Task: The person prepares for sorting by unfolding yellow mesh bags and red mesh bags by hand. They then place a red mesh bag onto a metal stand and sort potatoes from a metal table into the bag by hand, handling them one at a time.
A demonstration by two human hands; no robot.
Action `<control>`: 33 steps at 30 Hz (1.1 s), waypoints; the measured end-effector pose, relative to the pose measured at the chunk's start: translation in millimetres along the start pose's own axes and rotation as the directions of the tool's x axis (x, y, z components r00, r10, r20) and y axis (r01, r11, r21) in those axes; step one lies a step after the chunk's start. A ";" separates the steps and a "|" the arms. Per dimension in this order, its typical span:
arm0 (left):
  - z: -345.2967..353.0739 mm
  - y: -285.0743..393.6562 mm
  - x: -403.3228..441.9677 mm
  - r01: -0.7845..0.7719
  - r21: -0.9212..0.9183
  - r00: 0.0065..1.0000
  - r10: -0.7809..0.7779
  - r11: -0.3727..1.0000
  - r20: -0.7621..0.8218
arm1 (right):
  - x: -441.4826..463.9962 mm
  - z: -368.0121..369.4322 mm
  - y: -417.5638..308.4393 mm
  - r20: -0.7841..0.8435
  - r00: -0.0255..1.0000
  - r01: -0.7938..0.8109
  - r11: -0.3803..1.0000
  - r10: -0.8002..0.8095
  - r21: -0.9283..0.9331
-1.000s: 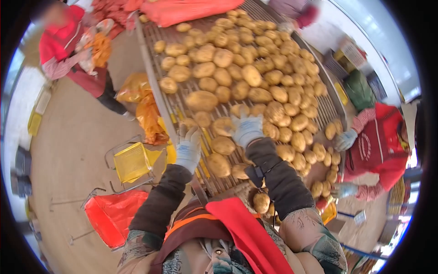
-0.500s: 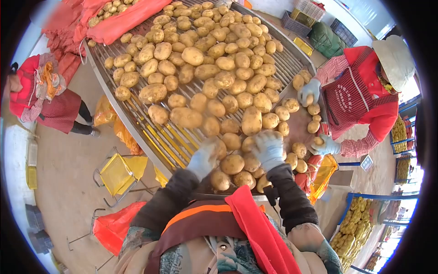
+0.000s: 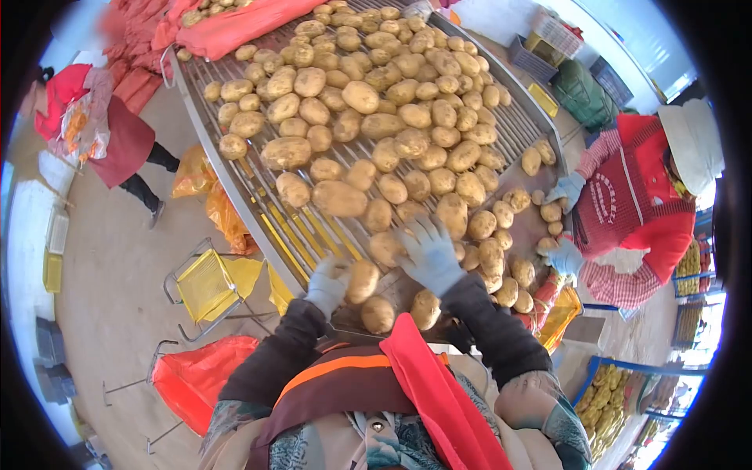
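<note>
Many brown potatoes (image 3: 361, 97) lie spread over a slatted metal sorting table (image 3: 205, 129). My left hand (image 3: 327, 285), in a light blue glove, is at the near left part of the table, its fingers against the left side of a potato (image 3: 362, 281). My right hand (image 3: 432, 256), gloved alike, is spread open with its fingertips over a potato (image 3: 386, 248) at the middle of the near end. Two more potatoes, one (image 3: 377, 314) near the left hand and one (image 3: 425, 309) below the right, lie by the near edge.
A co-worker (image 3: 631, 196) at the right has both gloved hands at the table's right edge. Another person (image 3: 110, 125) stands at the far left. Yellow (image 3: 205, 284) and red (image 3: 202, 376) bags on metal frames stand left. Red sacking (image 3: 243, 30) covers the far left corner.
Since half a second ago, my right hand has moved up and left and its fingers have spread. Several potatoes by the near edge have gone from between my hands. The view has shifted slightly.
</note>
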State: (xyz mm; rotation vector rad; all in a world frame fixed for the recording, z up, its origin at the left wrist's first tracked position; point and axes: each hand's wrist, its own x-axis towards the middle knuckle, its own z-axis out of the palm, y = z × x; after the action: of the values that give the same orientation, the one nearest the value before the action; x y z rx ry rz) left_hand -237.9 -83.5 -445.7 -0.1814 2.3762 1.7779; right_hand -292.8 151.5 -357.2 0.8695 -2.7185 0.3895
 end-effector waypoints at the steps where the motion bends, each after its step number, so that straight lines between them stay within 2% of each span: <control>1: 8.4 -5.3 -5.9 -0.006 -0.058 1.000 0.007 0.998 0.020 | 28.5 11.0 3.0 -0.039 0.996 0.077 0.995 -0.075 0.058; 2: 13.0 4.1 -13.4 -0.152 0.102 0.988 0.148 0.983 0.041 | 59.0 21.3 1.5 -0.010 1.000 0.010 0.992 -0.009 0.123; 3: 17.1 -3.4 -17.3 0.017 -0.004 0.975 -0.016 1.000 0.222 | 88.6 31.3 -2.3 0.028 0.998 -0.059 0.981 0.055 0.187; 4: 13.5 17.4 -23.0 0.286 -0.080 0.904 -0.242 0.955 0.352 | 119.3 40.1 -5.3 0.103 0.990 -0.114 0.974 0.095 0.195; 5: 4.7 33.1 -24.8 0.345 -0.172 0.905 -0.278 0.923 0.322 | 148.2 48.1 -9.5 0.175 0.975 -0.171 0.965 0.137 0.198; 6: -2.0 40.7 -23.1 0.396 -0.266 0.901 -0.316 0.879 0.298 | 171.3 64.5 -13.1 0.170 0.977 -0.165 0.965 0.131 0.204; 8: -31.7 16.9 -1.9 0.112 -0.446 0.991 -0.131 0.888 -0.012 | 201.0 102.8 -19.8 0.182 0.947 -0.291 0.946 0.264 0.141; 9: -65.0 -4.2 31.5 0.268 -0.947 0.949 -0.217 0.174 0.229 | 209.2 102.1 -27.2 0.184 0.947 -0.291 0.946 0.264 0.143; 10: -80.4 24.9 46.6 -0.007 -0.498 0.939 -0.167 0.867 -0.302 | 211.1 93.3 -37.9 0.379 0.904 -0.259 0.957 0.195 0.126; 11: -112.6 57.8 65.3 0.019 -0.109 0.925 -0.059 0.994 -0.375 | 205.4 86.5 -47.9 0.566 0.814 -0.234 0.965 0.129 0.117; 12: -138.0 45.2 95.5 -0.186 0.081 0.907 0.203 0.979 -0.368 | 188.1 82.6 -57.9 0.554 0.825 -0.229 0.961 0.107 0.155; 13: -148.3 53.4 120.8 -0.261 0.324 0.819 0.386 0.909 -0.425 | 164.8 77.0 -67.4 0.538 0.838 -0.226 0.957 0.095 0.184; 14: -149.7 60.2 138.5 -0.299 0.547 0.704 0.568 0.782 -0.426 | 143.2 72.0 -74.7 0.541 0.841 -0.110 0.979 -0.001 0.174; 15: -145.7 54.1 150.5 -0.318 0.530 0.718 0.565 0.786 -0.407 | 122.8 66.0 -81.1 0.546 0.832 0.007 0.986 -0.098 0.166; 17: -129.4 41.5 169.2 -0.313 0.575 0.847 0.496 0.756 -0.191 | 78.1 40.2 -82.3 0.476 0.866 0.079 0.982 -0.153 0.172; 18: -116.1 41.6 168.3 -0.332 0.567 0.848 0.502 0.754 -0.170 | 58.6 35.9 -76.4 0.477 0.870 0.057 0.985 -0.128 0.160; 20: -86.2 42.1 147.4 -0.396 0.716 0.869 0.486 0.575 0.091 | 25.8 31.4 -60.3 0.225 0.934 0.213 0.939 -0.276 0.269; 21: -67.4 45.1 131.5 -0.413 0.731 0.863 0.490 0.543 0.123 | 13.6 24.3 -53.5 0.225 0.939 0.196 0.943 -0.259 0.269; 23: -38.9 55.0 95.0 -0.438 0.742 0.854 0.492 0.507 0.167 | -10.6 4.8 -39.1 0.220 0.975 -0.061 0.961 0.001 0.269; 25: -23.3 64.3 63.7 -0.507 0.742 0.835 0.464 0.438 0.297 | -35.6 -19.8 -8.5 0.167 0.935 -0.332 0.937 0.312 0.107; 26: -15.8 61.4 53.8 -0.509 0.743 0.834 0.464 0.435 0.299 | -50.6 -22.5 6.5 0.121 0.920 -0.365 0.927 0.374 -0.090; 27: -9.5 55.9 45.6 -0.487 0.758 0.846 0.452 0.435 0.284 | -75.4 -14.1 32.0 0.078 0.957 -0.280 0.960 0.280 -0.014; 28: -5.6 53.6 37.8 -0.459 0.775 0.858 0.443 0.434 0.261 | -82.4 -16.5 42.3 0.073 0.960 -0.271 0.963 0.271 -0.009; 30: -5.9 65.5 21.4 -0.456 0.788 0.852 0.459 0.414 0.252 | -84.6 -19.0 55.8 0.048 0.979 -0.185 0.956 0.201 -0.226; 31: -6.2 66.7 12.7 -0.462 0.771 0.861 0.432 0.438 0.269 | -87.9 -14.5 58.5 0.038 0.981 -0.175 0.959 0.188 -0.224; 33: -9.7 79.0 -0.6 -0.467 0.750 0.870 0.393 0.468 0.297 | -91.0 -3.4 62.8 -0.025 0.919 -0.380 0.865 0.394 -0.327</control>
State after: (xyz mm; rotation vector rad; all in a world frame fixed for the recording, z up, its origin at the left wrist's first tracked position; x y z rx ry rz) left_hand -253.5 -70.4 -368.7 0.6684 3.0558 0.5551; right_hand -258.0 249.7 -394.3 0.2404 -2.8749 -0.0147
